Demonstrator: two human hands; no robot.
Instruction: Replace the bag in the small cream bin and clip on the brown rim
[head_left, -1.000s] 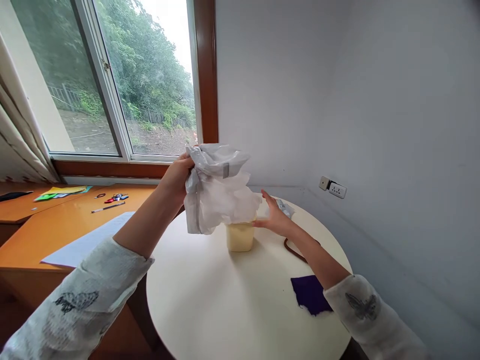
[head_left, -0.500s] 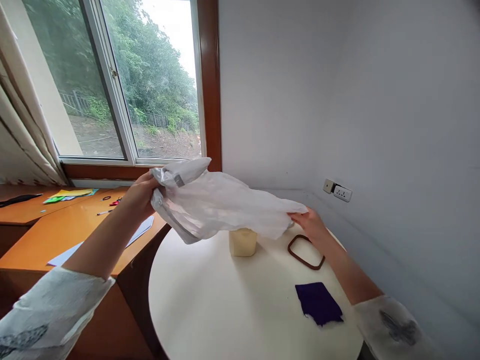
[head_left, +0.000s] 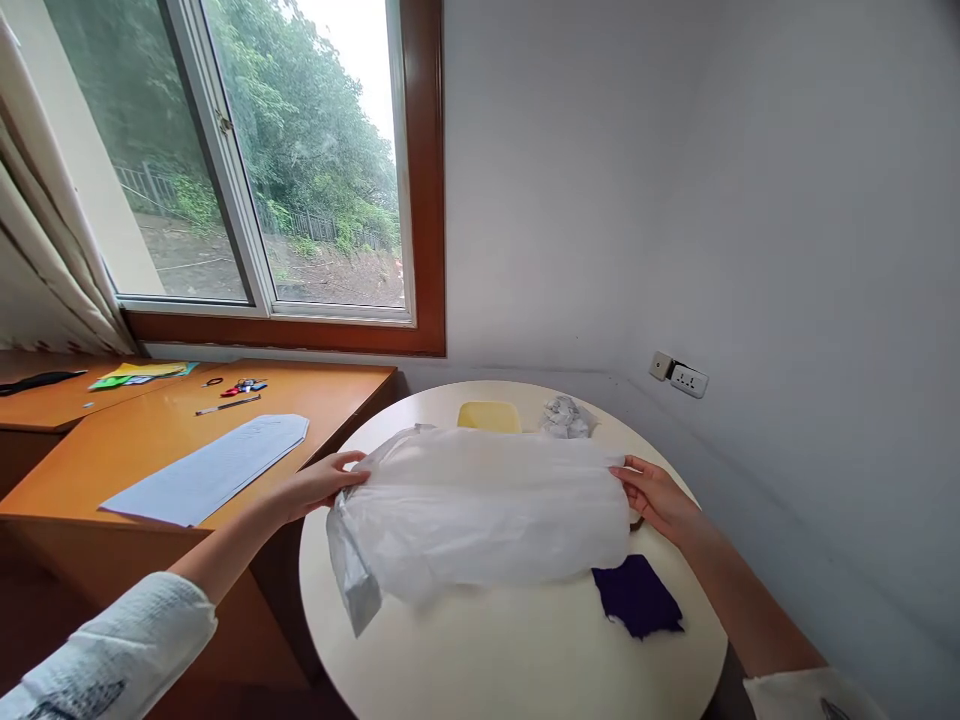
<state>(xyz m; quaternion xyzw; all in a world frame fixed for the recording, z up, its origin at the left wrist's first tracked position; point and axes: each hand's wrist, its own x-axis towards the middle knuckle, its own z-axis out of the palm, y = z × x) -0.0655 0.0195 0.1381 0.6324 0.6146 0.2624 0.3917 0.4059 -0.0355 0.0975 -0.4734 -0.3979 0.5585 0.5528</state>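
Translucent white plastic sheet (head_left: 487,510) spans over the round cream-white table (head_left: 525,660); left hand (head_left: 316,485) pinches one end, right hand (head_left: 660,500) the other. Sheet thin, wrinkled, roughly rectangular; greyish edge (head_left: 354,570) droops. Frayed dark-purple cloth (head_left: 639,598) lies on table.

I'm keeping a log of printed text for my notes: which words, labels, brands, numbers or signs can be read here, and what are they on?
None can be read.
White paper on the desk: faint marks near its far end, too small to read.
Yellow and green papers: too small to tell.
White plastic in the hands: no lettering can be made out.
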